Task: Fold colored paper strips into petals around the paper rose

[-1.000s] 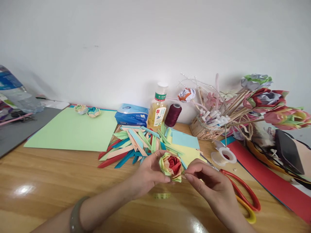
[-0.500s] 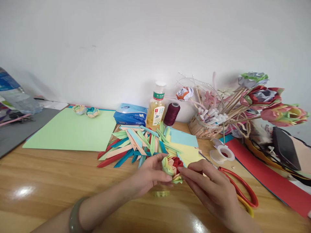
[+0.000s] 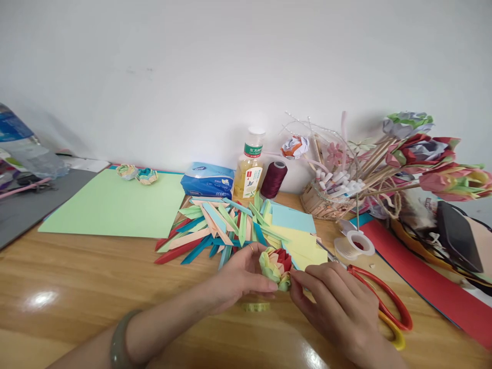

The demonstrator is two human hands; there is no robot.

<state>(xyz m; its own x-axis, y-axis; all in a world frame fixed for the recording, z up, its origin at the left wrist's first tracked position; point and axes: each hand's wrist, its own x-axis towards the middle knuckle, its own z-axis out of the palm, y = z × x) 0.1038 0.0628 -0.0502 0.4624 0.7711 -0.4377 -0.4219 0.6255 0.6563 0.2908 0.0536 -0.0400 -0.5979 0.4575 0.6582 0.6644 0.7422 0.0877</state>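
Observation:
My left hand (image 3: 244,277) holds a folded paper flower (image 3: 275,266) from the left side, thumb in front and fingers behind. The flower has light green and yellow outer petals, peach ones inside them and a red centre. At its right edge, my right hand (image 3: 338,307) pinches an outer petal between thumb and fingertips. A small yellow-green strip (image 3: 257,307) lies on the table just below the flower. Behind my hands spreads a heap of folded paper strips (image 3: 219,225) in green, peach, blue and red.
Scissors (image 3: 397,302) with red and yellow handles lie right of my right hand, near a white spool (image 3: 355,245). Farther back stand a tissue pack (image 3: 207,180), a drink bottle (image 3: 249,171), maroon thread (image 3: 273,180) and a basket (image 3: 321,202) of pens and paper flowers. Green paper (image 3: 115,207) lies left.
My right fingertips have moved from the flower's red centre to its outer right edge. The flower is turned slightly, showing more of its petals.

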